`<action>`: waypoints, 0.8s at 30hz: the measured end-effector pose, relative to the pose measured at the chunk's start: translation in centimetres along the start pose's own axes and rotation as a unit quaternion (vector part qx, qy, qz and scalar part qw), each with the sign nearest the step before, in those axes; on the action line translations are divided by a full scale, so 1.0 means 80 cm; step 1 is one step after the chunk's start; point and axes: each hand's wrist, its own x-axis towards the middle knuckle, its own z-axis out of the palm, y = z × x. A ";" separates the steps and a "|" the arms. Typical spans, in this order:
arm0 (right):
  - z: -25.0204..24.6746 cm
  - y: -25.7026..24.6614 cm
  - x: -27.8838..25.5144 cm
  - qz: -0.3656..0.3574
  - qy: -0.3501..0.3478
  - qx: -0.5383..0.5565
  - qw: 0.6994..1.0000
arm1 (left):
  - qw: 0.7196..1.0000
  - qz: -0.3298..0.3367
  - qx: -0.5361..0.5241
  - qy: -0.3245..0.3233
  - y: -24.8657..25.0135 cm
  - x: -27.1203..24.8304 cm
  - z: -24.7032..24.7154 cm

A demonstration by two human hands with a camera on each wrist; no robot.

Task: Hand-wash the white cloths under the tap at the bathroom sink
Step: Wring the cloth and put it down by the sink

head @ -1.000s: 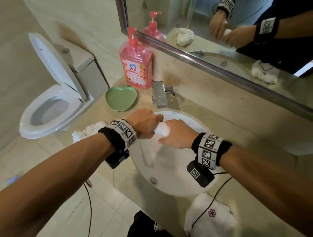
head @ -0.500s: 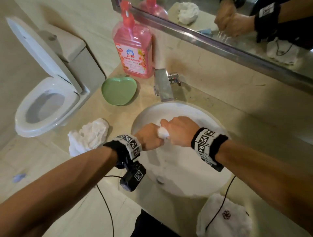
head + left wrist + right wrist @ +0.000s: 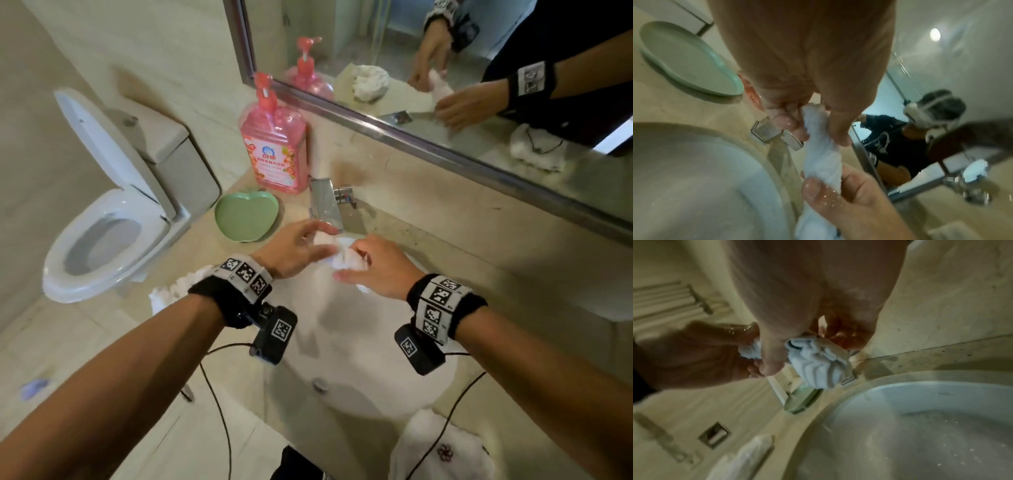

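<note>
A wet, twisted white cloth [image 3: 346, 258] hangs over the back of the white sink [image 3: 363, 346], just in front of the steel tap [image 3: 325, 202]. My left hand [image 3: 325, 241] pinches one end of the cloth [image 3: 823, 155] between thumb and fingers, the other fingers spread. My right hand [image 3: 352, 265] grips the other, bunched end [image 3: 818, 365] with thumb and curled fingers. In the left wrist view my left hand [image 3: 818, 129] is above and the right thumb [image 3: 818, 190] below. No water stream shows at the tap [image 3: 772, 132].
A pink soap bottle [image 3: 274, 147] and a green apple-shaped dish [image 3: 246, 216] stand left of the tap. One white cloth [image 3: 171, 291] lies on the counter to the left, another [image 3: 442, 452] at the sink's near right. The toilet [image 3: 102, 226] is open at far left.
Both fists were clenched together round the tightly wrung cloth over the basin's middle. They have moved back toward the tap and loosened, and the cloth now shows longer between them.
</note>
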 end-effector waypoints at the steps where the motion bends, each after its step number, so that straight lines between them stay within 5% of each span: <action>1: -0.003 -0.004 -0.004 0.003 -0.002 0.045 0.999 | 0.998 -0.008 -0.047 0.036 0.007 -0.006 -0.004; 4: -0.007 -0.017 -0.018 0.011 -0.030 0.168 0.985 | 0.970 -0.045 -0.229 0.074 0.023 -0.021 -0.006; 7: -0.009 -0.027 -0.027 0.035 -0.072 0.262 0.962 | 0.955 -0.063 -0.279 0.074 0.030 -0.035 0.004; 10: -0.006 -0.035 -0.031 0.021 -0.066 0.208 0.976 | 0.942 -0.067 -0.321 0.072 0.036 -0.046 0.015; 20: -0.025 -0.093 -0.029 -0.012 0.077 0.190 0.979 | 0.987 -0.023 -0.072 0.142 0.045 -0.068 -0.010; 24: -0.036 -0.115 -0.020 0.001 0.091 0.208 0.974 | 0.978 -0.012 -0.207 0.023 0.041 -0.071 -0.036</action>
